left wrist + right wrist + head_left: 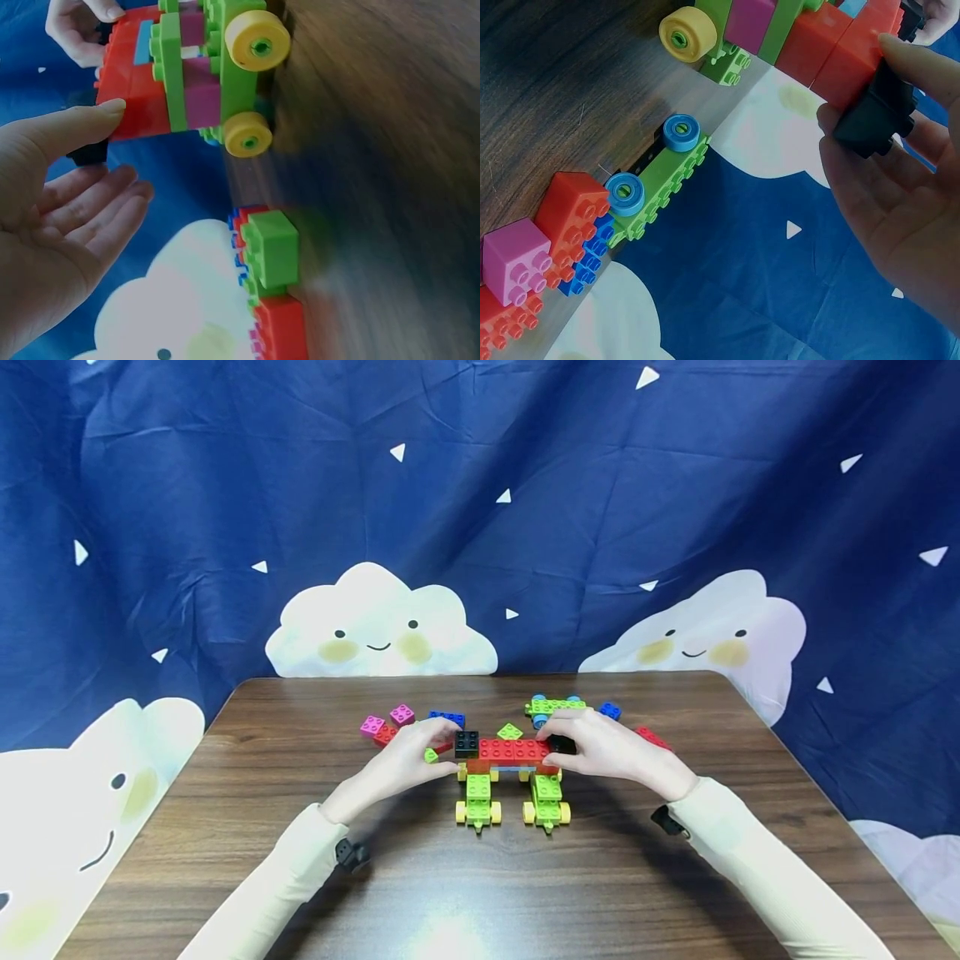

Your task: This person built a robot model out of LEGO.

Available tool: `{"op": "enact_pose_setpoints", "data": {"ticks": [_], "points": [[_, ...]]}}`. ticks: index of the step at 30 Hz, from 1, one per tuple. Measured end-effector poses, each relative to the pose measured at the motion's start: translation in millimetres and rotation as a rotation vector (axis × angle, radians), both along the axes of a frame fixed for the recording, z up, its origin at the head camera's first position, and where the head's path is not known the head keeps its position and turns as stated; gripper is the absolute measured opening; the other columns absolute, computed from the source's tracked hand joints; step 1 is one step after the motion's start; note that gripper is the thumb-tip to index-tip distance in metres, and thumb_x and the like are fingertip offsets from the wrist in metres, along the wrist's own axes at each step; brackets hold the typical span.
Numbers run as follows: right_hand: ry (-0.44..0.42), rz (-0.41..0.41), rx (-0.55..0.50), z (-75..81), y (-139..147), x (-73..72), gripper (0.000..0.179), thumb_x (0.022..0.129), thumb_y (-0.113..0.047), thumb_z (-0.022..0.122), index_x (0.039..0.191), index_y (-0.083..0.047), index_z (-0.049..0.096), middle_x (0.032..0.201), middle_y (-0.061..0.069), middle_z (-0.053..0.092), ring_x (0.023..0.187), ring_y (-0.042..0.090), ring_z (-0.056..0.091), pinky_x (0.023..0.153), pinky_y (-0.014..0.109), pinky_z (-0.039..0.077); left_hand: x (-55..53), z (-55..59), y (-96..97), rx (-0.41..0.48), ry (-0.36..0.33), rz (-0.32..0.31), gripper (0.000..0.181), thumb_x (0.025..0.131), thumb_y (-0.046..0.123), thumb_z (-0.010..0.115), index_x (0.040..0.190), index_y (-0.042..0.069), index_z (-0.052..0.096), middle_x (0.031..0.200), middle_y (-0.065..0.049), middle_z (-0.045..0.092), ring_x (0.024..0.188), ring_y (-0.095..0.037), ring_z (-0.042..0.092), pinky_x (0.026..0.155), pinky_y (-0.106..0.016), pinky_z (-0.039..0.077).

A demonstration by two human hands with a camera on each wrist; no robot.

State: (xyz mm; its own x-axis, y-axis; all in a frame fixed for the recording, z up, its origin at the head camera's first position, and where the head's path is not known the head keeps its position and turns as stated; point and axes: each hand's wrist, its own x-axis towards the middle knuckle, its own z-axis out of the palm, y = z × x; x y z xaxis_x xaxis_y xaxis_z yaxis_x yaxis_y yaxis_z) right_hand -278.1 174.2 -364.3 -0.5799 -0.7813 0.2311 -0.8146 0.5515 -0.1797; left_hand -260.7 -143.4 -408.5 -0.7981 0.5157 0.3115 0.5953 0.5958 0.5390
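Being pinched at the black end bricks (467, 744) by the left hand (408, 756) and right hand (603, 747), the red brick row (513, 750) is held between both grips above green wheeled bases (478, 811), seating apparently being done, with even downward pressure seemingly called for.

head looks forward-down; wrist views close, seemingly tilted.

Smooth, glossy plastic is seen in the red rectangular bricks (513, 751) between the left hand (408, 756) and the right hand (603, 750) and in the round yellow wheels (496, 812) below. Beneath the hands, light is reflected by the brown wood-grained tabletop (525, 885); behind them, the blue cloth curtain (450, 518) is creased and matt.
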Motion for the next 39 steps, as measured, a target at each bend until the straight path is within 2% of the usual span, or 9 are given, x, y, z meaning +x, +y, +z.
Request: {"op": "enact_pose_setpoints", "data": {"ticks": [2, 8, 13, 17, 21, 28, 35, 39], "points": [[-0.002, -0.003, 0.002, -0.1, 0.1, 0.1, 0.026, 0.086, -0.026, 0.077, 0.107, -0.011, 0.073, 0.1, 0.0, 0.07, 0.089, 0.01, 0.063, 0.079, 0.031, 0.056, 0.5, -2.5, -4.3, -0.001, -0.016, 0.017, 0.05, 0.081, 0.017, 0.082, 0.124, 0.002, 0.06, 0.12, -0.014, 0.068, 0.107, -0.028, 0.069, 0.092, -0.041, 0.057], [-0.002, -0.003, -0.001, -0.9, 0.6, -0.3, 0.026, 0.085, -0.026, 0.077, 0.106, -0.012, 0.073, 0.099, -0.001, 0.07, 0.088, 0.009, 0.062, 0.078, 0.03, 0.056, -0.1, -13.2, -17.8, -0.049, 0.021, 0.034, 0.05, 0.081, 0.018, 0.082, 0.122, -0.001, 0.061, 0.118, -0.015, 0.069, 0.106, -0.028, 0.069, 0.092, -0.042, 0.056], [-0.004, 0.001, 0.0, -1.2, 0.4, -0.4, 0.026, 0.085, -0.025, 0.077, 0.107, -0.011, 0.073, 0.1, -0.001, 0.07, 0.089, 0.01, 0.062, 0.079, 0.03, 0.056, -0.3, -21.7, -24.5, -0.112, 0.003, 0.095, 0.051, 0.081, 0.02, 0.081, 0.122, -0.004, 0.061, 0.12, -0.018, 0.068, 0.112, -0.032, 0.066, 0.098, -0.047, 0.052], [-0.006, 0.001, 0.002, -0.9, 0.1, -0.1, 0.026, 0.085, -0.025, 0.077, 0.107, -0.011, 0.073, 0.1, -0.001, 0.071, 0.09, 0.01, 0.063, 0.08, 0.031, 0.056, -2.4, -27.5, -26.4, -0.16, 0.02, 0.12, 0.049, 0.081, 0.018, 0.08, 0.12, -0.005, 0.062, 0.118, -0.018, 0.069, 0.111, -0.032, 0.065, 0.099, -0.048, 0.051], [-0.005, 0.001, -0.001, -0.3, -0.1, 0.2, 0.026, 0.085, -0.026, 0.077, 0.107, -0.011, 0.073, 0.101, 0.0, 0.071, 0.09, 0.01, 0.063, 0.08, 0.031, 0.056, -3.5, -29.2, -26.2, -0.195, 0.033, 0.134, 0.046, 0.082, 0.016, 0.08, 0.119, -0.006, 0.063, 0.115, -0.018, 0.069, 0.109, -0.032, 0.065, 0.098, -0.048, 0.051], [-0.006, 0.01, -0.006, 0.4, -0.9, 0.0, 0.026, 0.085, -0.026, 0.077, 0.106, -0.011, 0.073, 0.1, 0.0, 0.071, 0.089, 0.01, 0.062, 0.078, 0.03, 0.056, -3.3, -32.9, -27.0, -0.225, 0.024, 0.166, 0.047, 0.082, 0.016, 0.079, 0.121, -0.004, 0.062, 0.119, -0.018, 0.066, 0.114, -0.032, 0.062, 0.101, -0.047, 0.049], [-0.004, 0.018, -0.008, -0.4, -1.3, -1.2, 0.025, 0.086, -0.024, 0.077, 0.107, -0.011, 0.073, 0.1, 0.0, 0.071, 0.089, 0.01, 0.062, 0.079, 0.03, 0.056, -3.2, -37.6, -28.3, -0.259, 0.09, 0.168, 0.047, 0.081, 0.016, 0.08, 0.12, -0.004, 0.062, 0.117, -0.018, 0.066, 0.111, -0.032, 0.061, 0.098, -0.047, 0.05], [0.007, 0.028, -0.013, -0.4, -1.9, -1.2, 0.024, 0.086, -0.023, 0.077, 0.106, -0.011, 0.073, 0.099, 0.0, 0.07, 0.088, 0.01, 0.062, 0.077, 0.029, 0.056, -3.1, -37.0, -28.4, -0.267, 0.121, 0.145, 0.043, 0.081, 0.016, 0.081, 0.116, -0.003, 0.064, 0.111, -0.015, 0.067, 0.105, -0.029, 0.062, 0.094, -0.045, 0.051]]}}
